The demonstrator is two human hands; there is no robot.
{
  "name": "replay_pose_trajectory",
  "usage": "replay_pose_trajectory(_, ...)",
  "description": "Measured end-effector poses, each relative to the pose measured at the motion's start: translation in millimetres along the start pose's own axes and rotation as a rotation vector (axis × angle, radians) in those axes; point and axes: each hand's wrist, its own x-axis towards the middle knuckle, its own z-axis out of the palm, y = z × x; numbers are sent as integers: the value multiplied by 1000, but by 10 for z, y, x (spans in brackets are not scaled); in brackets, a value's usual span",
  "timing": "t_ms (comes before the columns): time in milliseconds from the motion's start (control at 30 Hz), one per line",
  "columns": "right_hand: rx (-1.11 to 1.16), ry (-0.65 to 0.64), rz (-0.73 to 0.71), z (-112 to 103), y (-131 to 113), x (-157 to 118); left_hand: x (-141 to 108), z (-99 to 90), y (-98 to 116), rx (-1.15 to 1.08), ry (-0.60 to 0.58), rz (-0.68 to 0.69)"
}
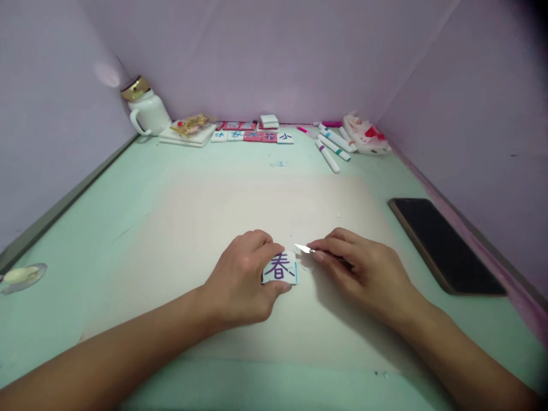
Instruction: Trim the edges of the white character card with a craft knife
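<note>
Left hand [242, 279] near middle of surface [107, 228], thumb and fingers pinching white tile [280, 267] by near and far edges, purple character up. Right hand [363, 260], right of tile, pinching craft knife [305, 249] pen-style; blade just beside tile's far right corner, contact unclear. Working well probably means tile steady, left fingertips out of blade line, light short strokes. Phone [445, 245] right. Farther: markers [327, 156] right, row of lettered tiles [252, 136] mid, white mug [152, 114] left.
</note>
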Motion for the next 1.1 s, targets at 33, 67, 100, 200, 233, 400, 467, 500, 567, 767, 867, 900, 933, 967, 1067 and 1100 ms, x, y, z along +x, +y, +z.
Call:
replay_pose_trajectory(33, 7, 3, -3, 8, 0, -3, -2, -3, -1, 8, -3, 3)
replay_pose_trajectory(67, 13, 2, -2, 15, -1, -5, -4, -5, -2, 16, -7, 7)
replay_pose_trajectory(100, 16, 0, -1, 20, -3, -6, -6, -8, -4, 23, -12, 9)
replay_pose_trajectory(200, 8, -3, -1, 34, -12, -6, -10, -10, -8, 36, -20, 9)
replay_pose_trajectory(233, 0, 0, -2, 39, -14, -7, -9, -10, -9, 37, -22, 7)
replay_pose_trajectory(400, -23, 30, -1, 75, -24, -10, -10, -10, -18, 31, -25, -2)
replay_pose_trajectory(467, -21, 34, -12, 91, -31, -11, -13, -13, -20, 35, -23, -2)
replay_pose_trajectory(500, -20, 36, -17, 99, -35, -11, -14, -14, -21, 37, -22, -3)
replay_pose_trajectory(567, -12, 42, -19, 116, -43, -10, -12, -14, -19, 39, -22, 0)
replay_pose_trajectory(767, 9, 74, -15, 171, -56, -14, 2, -4, -9, 33, -28, -9)
replay_pose_trajectory(867, 2, 86, -26, 185, -56, -22, 0, -10, -9, 30, -24, -14)
replay_pose_trajectory(900, -1, 87, -32, 188, -57, -26, -1, -13, -8, 29, -23, -18)
replay_pose_trajectory(933, -4, 88, -38, 190, -60, -30, -1, -15, -7, 26, -21, -21)
replay_pose_trajectory(967, -11, 94, -44, 194, -64, -35, -1, -17, -4, 24, -17, -26)
replay_pose_trajectory(1067, -39, 116, -53, 211, -85, -54, -1, -14, 14, 15, -3, -49)
replay_pose_trajectory(1100, -49, 124, -52, 218, -95, -60, 0, -11, 21, 9, 2, -60)
